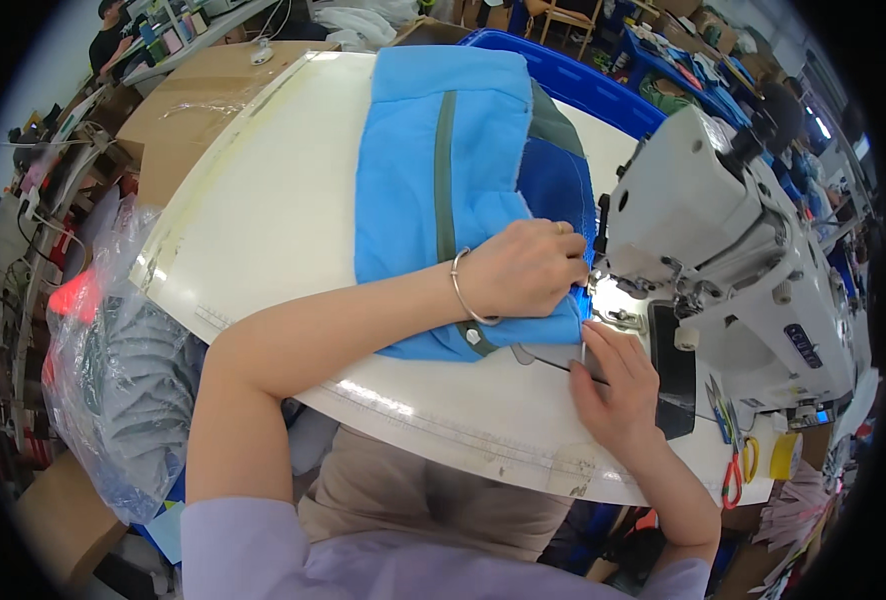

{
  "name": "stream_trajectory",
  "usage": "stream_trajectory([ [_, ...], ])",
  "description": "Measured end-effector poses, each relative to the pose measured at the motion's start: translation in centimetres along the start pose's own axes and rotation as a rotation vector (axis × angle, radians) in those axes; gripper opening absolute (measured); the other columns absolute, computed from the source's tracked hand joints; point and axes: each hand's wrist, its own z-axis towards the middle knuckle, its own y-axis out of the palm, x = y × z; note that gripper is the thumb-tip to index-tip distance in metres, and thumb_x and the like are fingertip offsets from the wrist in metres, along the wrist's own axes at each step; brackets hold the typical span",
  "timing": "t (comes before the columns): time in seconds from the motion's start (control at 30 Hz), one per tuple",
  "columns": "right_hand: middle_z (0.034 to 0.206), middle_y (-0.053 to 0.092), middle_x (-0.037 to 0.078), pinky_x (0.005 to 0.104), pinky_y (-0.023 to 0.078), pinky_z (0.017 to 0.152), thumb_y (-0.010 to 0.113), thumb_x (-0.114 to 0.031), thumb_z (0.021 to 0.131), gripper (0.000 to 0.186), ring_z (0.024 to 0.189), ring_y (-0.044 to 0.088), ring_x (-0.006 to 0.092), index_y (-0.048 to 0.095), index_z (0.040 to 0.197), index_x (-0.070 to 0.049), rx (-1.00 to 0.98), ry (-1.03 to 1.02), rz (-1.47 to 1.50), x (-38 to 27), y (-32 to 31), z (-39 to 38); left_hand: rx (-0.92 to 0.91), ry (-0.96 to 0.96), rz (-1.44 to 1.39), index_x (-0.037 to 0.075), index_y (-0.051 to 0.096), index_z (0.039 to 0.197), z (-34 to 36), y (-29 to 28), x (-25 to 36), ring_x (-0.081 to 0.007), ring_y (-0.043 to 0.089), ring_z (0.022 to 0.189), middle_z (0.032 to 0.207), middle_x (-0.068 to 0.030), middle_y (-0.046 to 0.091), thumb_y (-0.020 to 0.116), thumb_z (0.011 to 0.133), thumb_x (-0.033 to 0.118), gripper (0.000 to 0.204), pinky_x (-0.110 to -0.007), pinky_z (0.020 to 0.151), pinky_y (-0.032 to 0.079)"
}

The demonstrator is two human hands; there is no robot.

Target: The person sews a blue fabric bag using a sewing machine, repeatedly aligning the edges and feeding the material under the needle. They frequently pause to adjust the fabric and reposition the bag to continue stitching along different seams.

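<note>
A light blue fabric piece (403, 180) with a grey-green strip (445, 180) lies across the white table, over darker blue fabric (555, 185). My left hand (528, 268), a bangle on its wrist, is closed on the cloth at its right edge, close to the sewing machine (708, 190). At the cloth's near right corner, my right hand (618, 390) has its fingertips against the edge. Its thumb and fingers curl towards each other around a thin pale sliver that I cannot make out. The needle is hidden from view.
Red-handled scissors (731, 475) and a yellow item (785, 456) lie right of the machine. The table (263, 210) has a ruler strip along its near edge. Behind is a blue crate (583, 80). A clear bag of grey goods (128, 370) stands left; another person (111, 40) is far off.
</note>
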Motion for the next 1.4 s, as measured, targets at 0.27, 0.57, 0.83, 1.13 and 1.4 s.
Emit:
stream_trajectory([
  [0.27, 0.114, 0.069, 0.014, 0.0424, 0.055, 0.084, 0.073, 0.0, 0.079, 0.035, 0.098, 0.066, 0.0335, 0.068, 0.114, 0.0, -0.021, -0.055, 0.005, -0.3, -0.4, 0.5, -0.36, -0.222, -0.089, 0.009, 0.072, 0.082, -5.3, -11.9, -2.5, -0.0301, 0.065, 0.076, 0.081, -0.006, 0.067, 0.062, 0.074, 0.004, 0.013, -0.042, 0.067, 0.052],
  [0.57, 0.111, 0.07, 0.014, 0.043, 0.054, 0.089, 0.071, -0.001, 0.082, 0.026, 0.1, 0.066, 0.0334, 0.07, 0.108, -0.001, 0.048, -0.107, 0.0, -0.3, 0.3, 0.2, -0.437, -0.201, 0.123, 0.01, 0.073, 0.091, -10.9, -19.0, 9.0, -0.0261, 0.068, 0.097, 0.098, -0.0036, 0.072, 0.069, 0.072, 0.003, 0.02, -0.042, 0.092, 0.054],
  [0.83, 0.111, 0.071, 0.012, 0.0426, 0.054, 0.091, 0.069, -0.003, 0.086, 0.024, 0.1, 0.066, 0.0316, 0.07, 0.109, -0.001, 0.076, -0.149, -0.063, -0.4, 0.1, -0.2, -0.416, -0.167, 0.302, 0.011, 0.071, 0.114, -13.7, -19.3, 11.0, -0.0304, 0.06, 0.122, 0.127, -0.0085, 0.067, 0.077, 0.08, 0.018, 0.036, -0.052, 0.112, 0.042],
  [1.13, 0.111, 0.072, 0.011, 0.0419, 0.054, 0.093, 0.067, -0.001, 0.086, 0.022, 0.103, 0.067, 0.0307, 0.071, 0.107, -0.002, 0.07, -0.09, -0.07, -0.7, 0.3, -0.8, -0.309, -0.471, 0.281, 0.012, 0.073, 0.117, -18.3, -21.1, 11.3, -0.0327, 0.066, 0.105, 0.108, -0.0104, 0.072, 0.073, 0.091, 0.022, 0.028, -0.041, 0.096, 0.051],
  [1.4, 0.11, 0.073, 0.012, 0.0433, 0.054, 0.092, 0.066, 0.0, 0.086, 0.023, 0.102, 0.067, 0.0324, 0.071, 0.108, -0.002, 0.06, -0.079, -0.077, -0.8, 0.1, -0.8, 0.533, -1.088, -0.696, -0.004, 0.072, 0.115, -15.1, -26.6, 12.3, -0.012, 0.069, 0.091, 0.107, -0.0092, 0.076, 0.063, 0.104, 0.029, 0.036, -0.025, 0.085, 0.053],
])
